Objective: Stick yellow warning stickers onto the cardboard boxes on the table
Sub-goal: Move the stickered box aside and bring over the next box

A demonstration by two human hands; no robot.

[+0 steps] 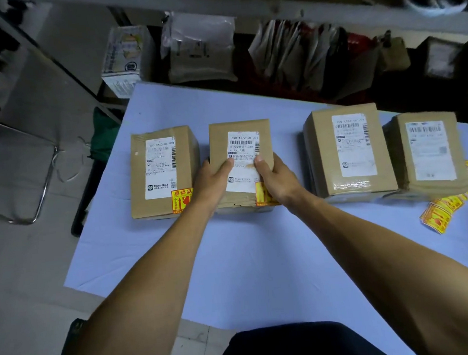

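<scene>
Hands: left hand (213, 179) and right hand (276, 177) clasp box two (239, 137), fingers wrapped, thumbs on top.
Sticker (262, 193): at its 5 o'clock corner; should be rubbed flat.
Next: box three (348, 150), at 3 o'clock.

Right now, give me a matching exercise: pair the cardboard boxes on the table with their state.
Things:
1. far-left box
2. second box from left
3. third box from left
4. far-right box

States:
A. gripped by both hands
B. resting on the loose sticker strip
C. sticker on, untouched
D. no sticker visible, beside the gap

Pairs: 1-C, 2-A, 3-D, 4-B
</scene>
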